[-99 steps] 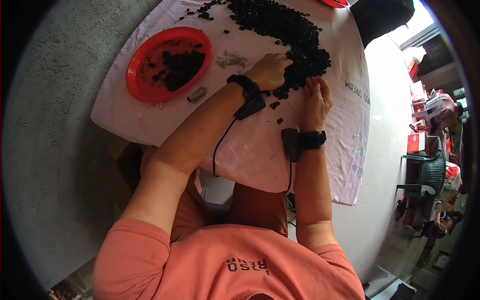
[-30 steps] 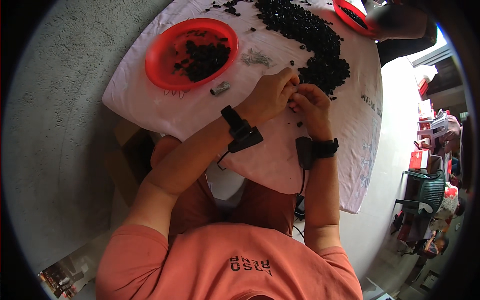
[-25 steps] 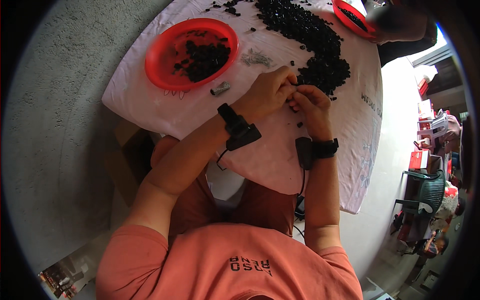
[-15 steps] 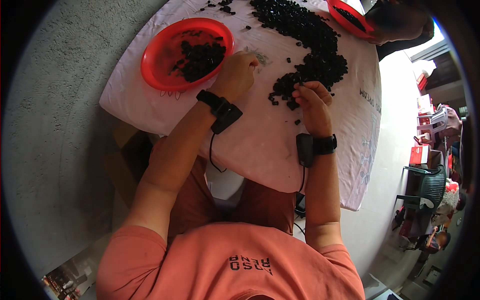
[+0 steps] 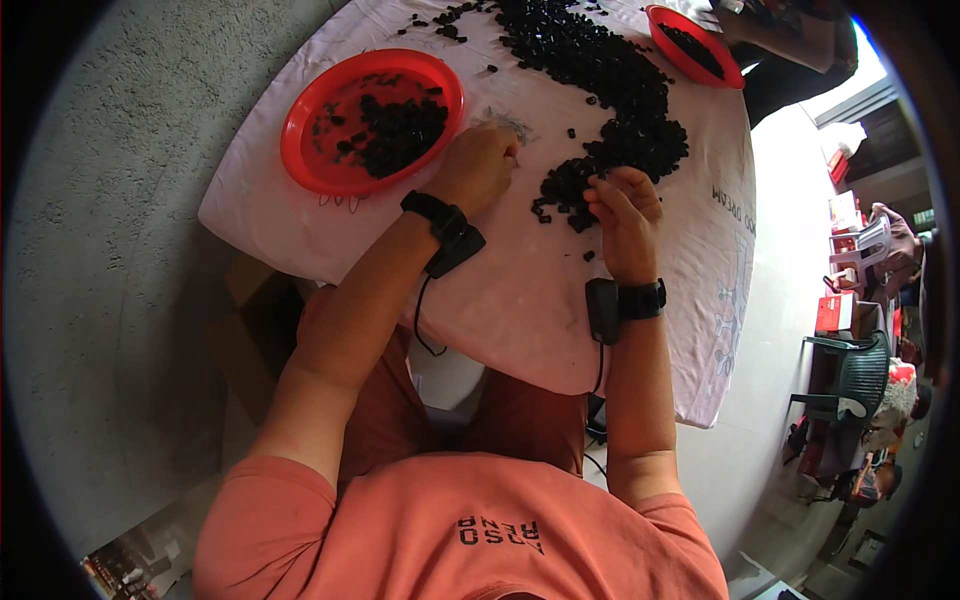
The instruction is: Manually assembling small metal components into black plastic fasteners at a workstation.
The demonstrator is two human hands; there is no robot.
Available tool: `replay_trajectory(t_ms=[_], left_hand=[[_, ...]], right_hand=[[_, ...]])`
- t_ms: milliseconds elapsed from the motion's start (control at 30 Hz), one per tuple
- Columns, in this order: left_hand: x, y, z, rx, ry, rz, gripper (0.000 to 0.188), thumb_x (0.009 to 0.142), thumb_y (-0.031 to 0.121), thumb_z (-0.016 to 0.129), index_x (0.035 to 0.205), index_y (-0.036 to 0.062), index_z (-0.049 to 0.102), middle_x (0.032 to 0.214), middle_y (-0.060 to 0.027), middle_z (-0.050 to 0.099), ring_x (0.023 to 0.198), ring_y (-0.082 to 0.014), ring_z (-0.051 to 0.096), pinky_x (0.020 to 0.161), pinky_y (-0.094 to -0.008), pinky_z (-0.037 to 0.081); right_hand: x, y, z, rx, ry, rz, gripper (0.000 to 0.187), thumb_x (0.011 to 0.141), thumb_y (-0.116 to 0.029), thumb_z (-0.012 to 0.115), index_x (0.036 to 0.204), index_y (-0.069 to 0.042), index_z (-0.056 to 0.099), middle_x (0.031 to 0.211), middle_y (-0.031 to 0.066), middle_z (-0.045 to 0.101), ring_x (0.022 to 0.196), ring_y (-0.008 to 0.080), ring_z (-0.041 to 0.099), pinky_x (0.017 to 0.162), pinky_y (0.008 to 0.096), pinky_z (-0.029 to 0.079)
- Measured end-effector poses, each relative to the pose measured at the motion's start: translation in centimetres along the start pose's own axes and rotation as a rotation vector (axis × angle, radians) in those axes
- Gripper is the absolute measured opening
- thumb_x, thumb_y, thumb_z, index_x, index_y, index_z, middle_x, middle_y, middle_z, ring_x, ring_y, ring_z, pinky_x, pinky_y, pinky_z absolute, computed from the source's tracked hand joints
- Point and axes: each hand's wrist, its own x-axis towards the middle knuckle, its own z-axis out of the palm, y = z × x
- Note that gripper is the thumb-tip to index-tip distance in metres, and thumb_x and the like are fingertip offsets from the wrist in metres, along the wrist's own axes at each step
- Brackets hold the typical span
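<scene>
A long heap of small black plastic pieces [image 5: 640, 125] curves across the cloth-covered table [image 5: 500, 300]. At its near end my right hand [image 5: 630, 225] has thumb and forefinger pinched together, the fingertips against the loose pieces; what they hold is too small to make out. My left hand [image 5: 478, 165] is closed, its fingers curled, resting just right of a red plastic bowl [image 5: 292, 150]. Whatever lies inside those fingers is hidden. More black pieces [image 5: 400, 135] lie inside the bowl, mostly on its right side. Each wrist wears a black strap with a small box and cable.
A second red bowl [image 5: 735, 75] of black pieces stands at the far right, beside another person's arm [image 5: 800, 40]. Stray pieces [image 5: 450, 30] are scattered at the far edge. A grey wall [image 5: 120, 200] runs along the left; a green chair [image 5: 860, 375] stands at right.
The view has shifted slightly. The other person's hand has drawn back from the far bowl, showing more of it. My hands stay in nearly the same places, still closed.
</scene>
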Motion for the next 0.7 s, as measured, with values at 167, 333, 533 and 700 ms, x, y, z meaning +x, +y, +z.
replay_trajectory(t_ms=[167, 333, 533, 700], left_hand=[[-0.1, 0.2, 0.3, 0.023, 0.109, 0.073, 0.008, 0.077, 0.002, 0.064, 0.085, 0.001, 0.062, 0.085, -0.0161, 0.063, 0.08, -0.0347, 0.063, 0.072, -0.0431, 0.048], [-0.1, 0.1, 0.2, 0.027, 0.021, 0.065, 0.009, 0.077, 0.004, 0.065, 0.084, 0.0027, 0.061, 0.083, -0.0142, 0.062, 0.079, -0.0344, 0.063, 0.07, -0.0429, 0.048], [-0.4, 0.4, -0.1, 0.022, -0.017, 0.033, 0.009, 0.079, 0.006, 0.066, 0.085, 0.0024, 0.061, 0.084, -0.0142, 0.064, 0.079, -0.0337, 0.063, 0.071, -0.042, 0.048], [-0.2, 2.3, -1.3, -0.234, -0.162, -0.103, 0.008, 0.085, 0.005, 0.065, 0.092, 0.0007, 0.062, 0.086, -0.0099, 0.067, 0.076, -0.0203, 0.065, 0.07, -0.0326, 0.051]], right_hand=[[-0.2, 0.2, 0.1, -0.087, -0.057, 0.056, 0.022, 0.092, -0.002, 0.064, 0.114, -0.002, 0.065, 0.101, 0.0105, 0.071, 0.087, 0.0161, 0.07, 0.073, 0.0214, 0.056], [-0.2, 0.2, 0.2, -0.135, -0.087, 0.08, 0.02, 0.093, -0.004, 0.064, 0.112, -0.002, 0.066, 0.104, 0.011, 0.071, 0.09, 0.0165, 0.071, 0.074, 0.0219, 0.056], [-0.5, 0.0, 0.7, -0.222, -0.136, 0.109, 0.021, 0.093, -0.005, 0.063, 0.113, -0.001, 0.066, 0.103, 0.0114, 0.071, 0.088, 0.0166, 0.071, 0.074, 0.0222, 0.056], [-0.4, 0.3, 0.8, -0.275, -0.128, 0.09, 0.021, 0.091, -0.002, 0.065, 0.111, 0.003, 0.068, 0.095, 0.0119, 0.072, 0.082, 0.0159, 0.071, 0.071, 0.0233, 0.056]])
